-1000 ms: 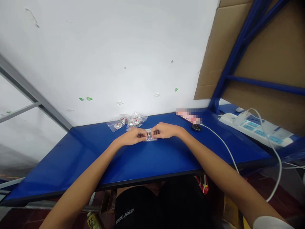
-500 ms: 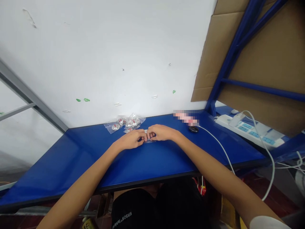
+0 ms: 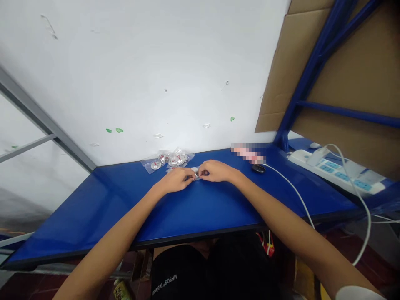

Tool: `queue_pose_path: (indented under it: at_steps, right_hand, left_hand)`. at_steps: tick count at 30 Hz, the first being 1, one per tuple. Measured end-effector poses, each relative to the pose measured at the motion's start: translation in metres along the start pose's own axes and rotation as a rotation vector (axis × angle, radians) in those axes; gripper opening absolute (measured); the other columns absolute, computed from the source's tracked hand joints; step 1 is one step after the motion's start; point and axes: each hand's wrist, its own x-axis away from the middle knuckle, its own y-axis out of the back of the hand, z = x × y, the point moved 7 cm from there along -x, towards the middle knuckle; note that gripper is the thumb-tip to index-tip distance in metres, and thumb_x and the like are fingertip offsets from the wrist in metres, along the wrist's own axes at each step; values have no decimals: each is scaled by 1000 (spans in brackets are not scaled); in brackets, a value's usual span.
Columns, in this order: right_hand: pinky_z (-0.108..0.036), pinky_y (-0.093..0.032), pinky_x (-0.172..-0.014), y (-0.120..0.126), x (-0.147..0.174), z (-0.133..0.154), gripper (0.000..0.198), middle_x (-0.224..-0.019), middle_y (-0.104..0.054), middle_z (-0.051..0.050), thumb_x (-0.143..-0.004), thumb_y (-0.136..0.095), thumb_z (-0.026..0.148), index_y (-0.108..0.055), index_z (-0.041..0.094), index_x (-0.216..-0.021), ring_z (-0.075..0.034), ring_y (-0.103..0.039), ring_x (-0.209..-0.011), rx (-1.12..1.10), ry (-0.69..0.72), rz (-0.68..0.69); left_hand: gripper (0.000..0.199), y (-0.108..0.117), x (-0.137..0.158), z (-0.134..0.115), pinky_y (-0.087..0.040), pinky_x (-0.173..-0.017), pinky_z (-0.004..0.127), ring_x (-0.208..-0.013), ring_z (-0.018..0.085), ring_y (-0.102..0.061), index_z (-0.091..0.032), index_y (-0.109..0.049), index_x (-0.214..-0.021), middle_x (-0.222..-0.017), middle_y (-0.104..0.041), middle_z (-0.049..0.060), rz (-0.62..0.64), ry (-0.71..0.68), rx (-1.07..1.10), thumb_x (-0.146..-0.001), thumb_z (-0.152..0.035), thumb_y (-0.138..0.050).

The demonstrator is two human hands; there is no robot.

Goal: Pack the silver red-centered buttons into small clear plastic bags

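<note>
Over the blue table, my left hand (image 3: 177, 180) and my right hand (image 3: 216, 171) face each other, fingertips close together. Between them is a small clear plastic bag (image 3: 196, 170) with something silvery-white in it. Both hands pinch it, the left at its left side and the right at its right; my fingers cover part of the bag. Just behind my left hand lies a pile of clear bags (image 3: 178, 158) with round silver discs bearing red marks. One such disc (image 3: 155, 166) rests in a bag at the pile's left end.
A black oval device (image 3: 258, 168) with a white cable lies right of my hands, beside a blurred-out pinkish item (image 3: 248, 154). Further right stands a white power strip (image 3: 337, 171). The white wall (image 3: 187, 75) rises behind the table, and a blue metal frame (image 3: 300, 87) stands at right.
The view has shifted slightly, so everything appears a little further right. My fingertips have drawn slightly apart, and more of the bag shows between them.
</note>
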Motion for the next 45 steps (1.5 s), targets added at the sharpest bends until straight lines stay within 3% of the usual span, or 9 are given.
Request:
queue_pose_path:
  at_steps: [7, 14, 17, 20, 23, 28, 32, 38, 45]
  right_hand:
    - [-24, -38, -67, -4, -3, -11, 20, -85, -76, 1, -94, -64, 13, -72, 23, -109, -15, -66, -72, -218, -100, -25]
    - [-27, -31, -65, -5, -3, -15, 16, -88, -72, 0, -93, -65, 15, -71, 26, -103, -16, -62, -74, 3, -208, -65]
    - [-27, -34, -67, -1, 1, -13, 12, -111, -68, -6, -96, -70, 26, -72, 25, -108, -18, -62, -83, 87, -168, -87]
    - [-27, -37, -69, 0, 4, -16, 26, -122, -61, -8, -93, -78, 33, -71, 25, -117, -18, -62, -87, 104, -118, -76]
    - [-26, -37, -70, 0, 4, -21, 26, -116, -61, -6, -93, -75, 25, -70, 24, -119, -17, -61, -86, 103, -89, -75]
    - [-26, -37, -72, -2, 0, -19, 28, -107, -63, -4, -92, -67, 10, -70, 23, -117, -17, -60, -86, 99, -41, -112]
    - [-27, -40, -74, -3, 0, -21, 25, -110, -63, -5, -94, -69, 13, -71, 23, -117, -18, -62, -89, 97, -45, -134]
    - [-33, -47, -93, 4, 0, -19, 28, -123, -64, -8, -91, -80, 20, -70, 22, -117, -24, -61, -114, 82, 31, -275]
    - [-32, -45, -85, 3, -4, -9, 6, -102, -73, -5, -100, -71, 22, -73, 21, -105, -22, -64, -100, 85, 5, -230]
  left_hand:
    - [10, -4, -1, 21, -40, -66, 30, -67, 18, -60, -23, -62, -105, -76, -66, -2, -126, 176, 172, -97, -23, -56]
    - [9, -10, -4, 13, -46, -75, 34, -84, 22, -62, -24, -58, -99, -88, -62, 3, -200, 72, -111, -99, -18, -52]
    - [8, -11, -4, 8, -51, -84, 37, -96, 25, -64, -23, -60, -99, -99, -64, 7, -196, 36, -195, -98, -18, -54]
    - [9, -11, -2, 7, -52, -84, 38, -99, 27, -65, -23, -62, -105, -104, -65, 8, -190, 42, -237, -101, -31, -59]
    - [20, -11, -2, 9, -54, -82, 38, -99, 27, -66, -22, -63, -112, -106, -66, 8, -195, 54, -261, -103, -40, -61]
    - [11, -12, -4, 13, -54, -84, 38, -103, 27, -65, -22, -64, -111, -106, -66, 9, -224, 31, -318, -105, -29, -57]
    - [19, -14, -6, 12, -53, -87, 39, -101, 27, -65, -22, -64, -107, -102, -66, 9, -230, 9, -322, -110, -25, -46]
    - [23, -8, -4, 15, -52, -89, 40, -99, 26, -64, -23, -62, -108, -103, -65, 8, -328, 45, -158, -111, -25, -40]
    - [23, -6, -4, 23, -52, -88, 40, -98, 25, -67, -23, -64, -110, -102, -70, 7, -310, 81, -38, -109, -23, -41]
